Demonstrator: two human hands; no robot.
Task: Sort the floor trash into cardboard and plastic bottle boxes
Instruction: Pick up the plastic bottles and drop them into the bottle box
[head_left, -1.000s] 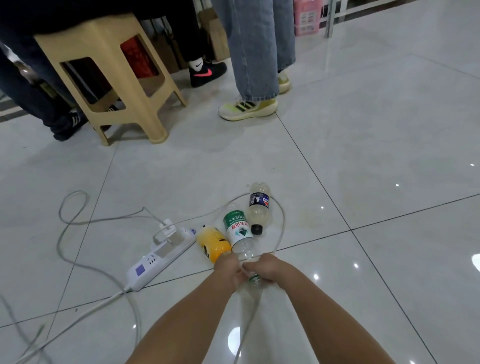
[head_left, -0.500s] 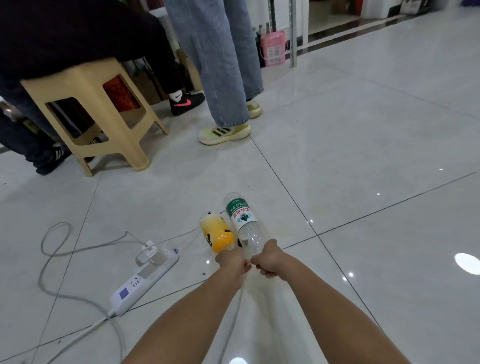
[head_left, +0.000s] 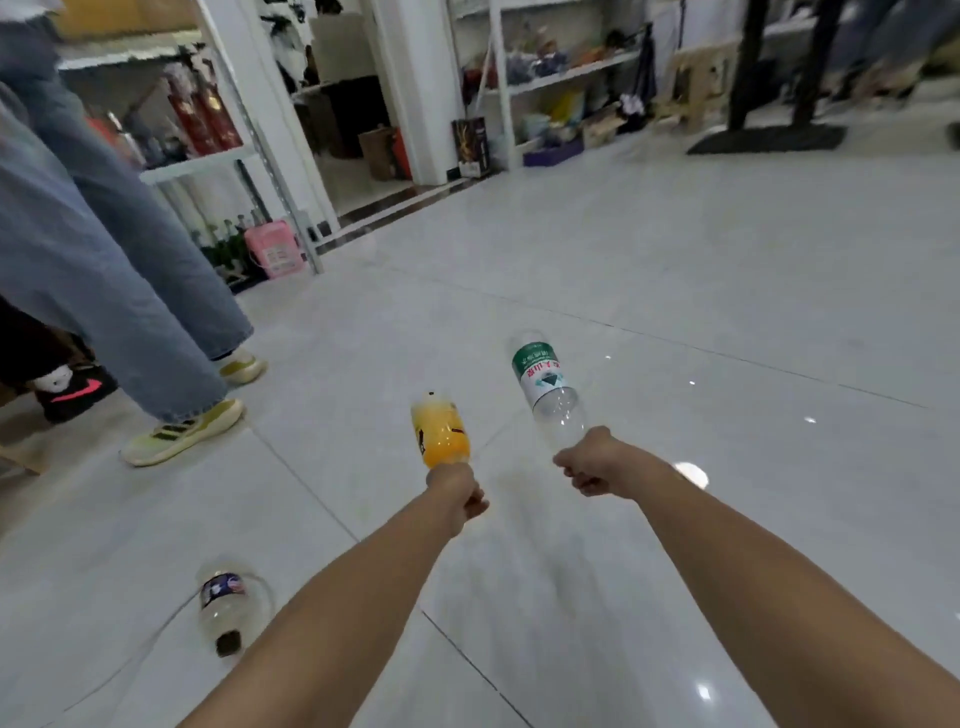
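Observation:
My left hand (head_left: 456, 491) grips an orange-yellow plastic bottle (head_left: 440, 430) by its neck, the body pointing away from me above the floor. In my right hand (head_left: 589, 460) is a clear plastic bottle with a green and white label (head_left: 545, 387), also held by the neck and raised off the tiles. A third clear bottle with a dark blue label and a black cap (head_left: 227, 610) lies on the floor at the lower left, beside my left forearm. No sorting box is in view.
A person in wide blue jeans and yellow-green sneakers (head_left: 182, 431) stands close on the left. White shelving (head_left: 270, 156) with a pink container (head_left: 275, 249) lines the back. A black stand base (head_left: 769, 137) sits at the far right. A thin cable (head_left: 130, 660) runs past the floor bottle.
Both hands have lifted their bottles off the floor and moved apart. My view has swung up and to the right; the power strip and stool have left the frame.

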